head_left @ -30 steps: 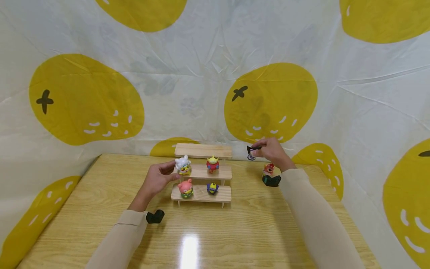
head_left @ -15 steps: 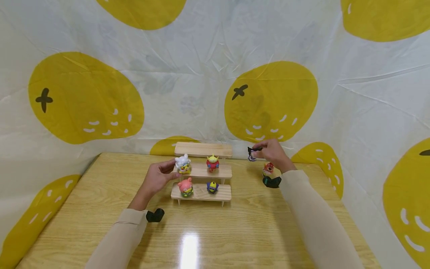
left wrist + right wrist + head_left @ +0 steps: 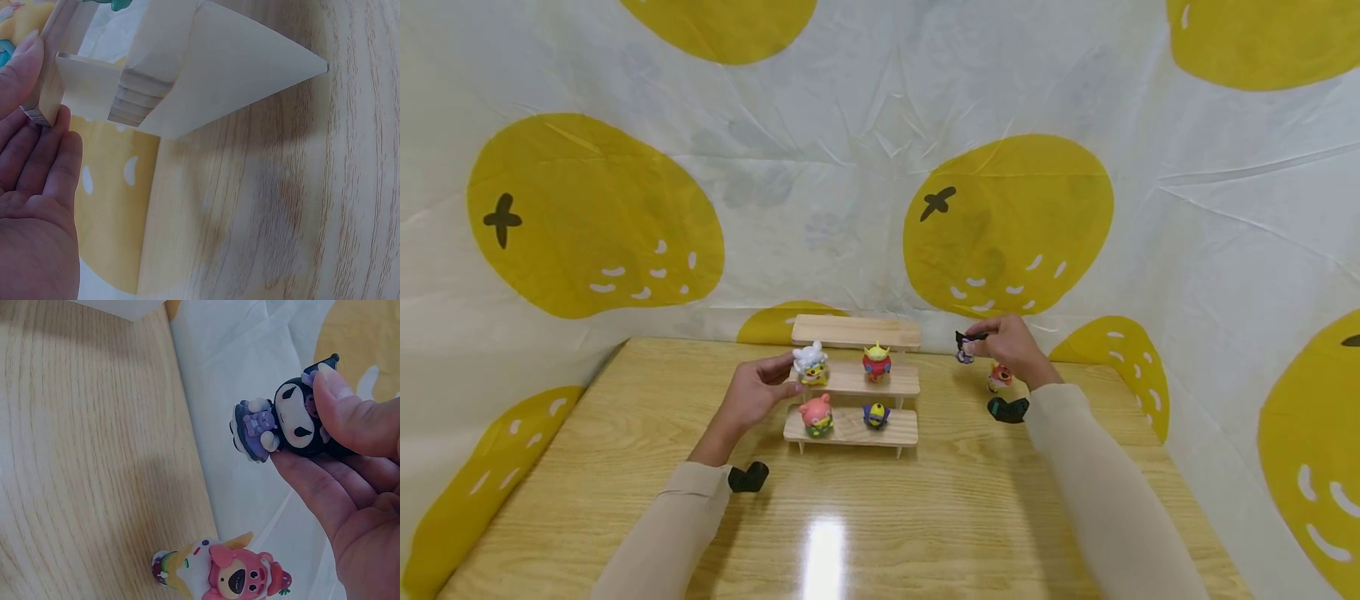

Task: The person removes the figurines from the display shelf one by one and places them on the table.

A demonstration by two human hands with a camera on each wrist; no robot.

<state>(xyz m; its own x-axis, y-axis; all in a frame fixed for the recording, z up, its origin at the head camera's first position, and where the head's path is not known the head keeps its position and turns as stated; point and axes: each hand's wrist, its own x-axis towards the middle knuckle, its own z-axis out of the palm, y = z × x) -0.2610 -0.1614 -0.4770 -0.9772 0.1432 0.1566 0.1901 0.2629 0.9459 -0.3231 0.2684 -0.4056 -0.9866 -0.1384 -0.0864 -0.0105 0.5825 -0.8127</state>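
In the head view, my left hand (image 3: 754,398) is at the left end of the middle shelf of a three-step wooden display stand (image 3: 904,380). The left wrist view shows the thumb on top of that board (image 3: 51,81) and the fingers beneath it, pinching it. Beside the hand stands a white-hooded figurine (image 3: 811,363). My right hand (image 3: 1013,346) holds a black-and-purple figurine (image 3: 965,348) in the air, right of the stand. Seen from the right wrist, the thumb presses the side of its black head (image 3: 297,419), with fingers beneath.
A red-and-yellow alien figurine (image 3: 876,363) shares the middle shelf. The bottom shelf bears a pink figurine (image 3: 817,415) and a yellow-and-purple one (image 3: 876,415). A pink bear figurine (image 3: 231,572) stands on the table below my right hand. A patterned cloth (image 3: 820,208) hangs behind.
My right hand has sunk slightly and drifted a little to the right with the black-and-purple figurine. The left hand keeps its place on the stand. The head view has shifted slightly.
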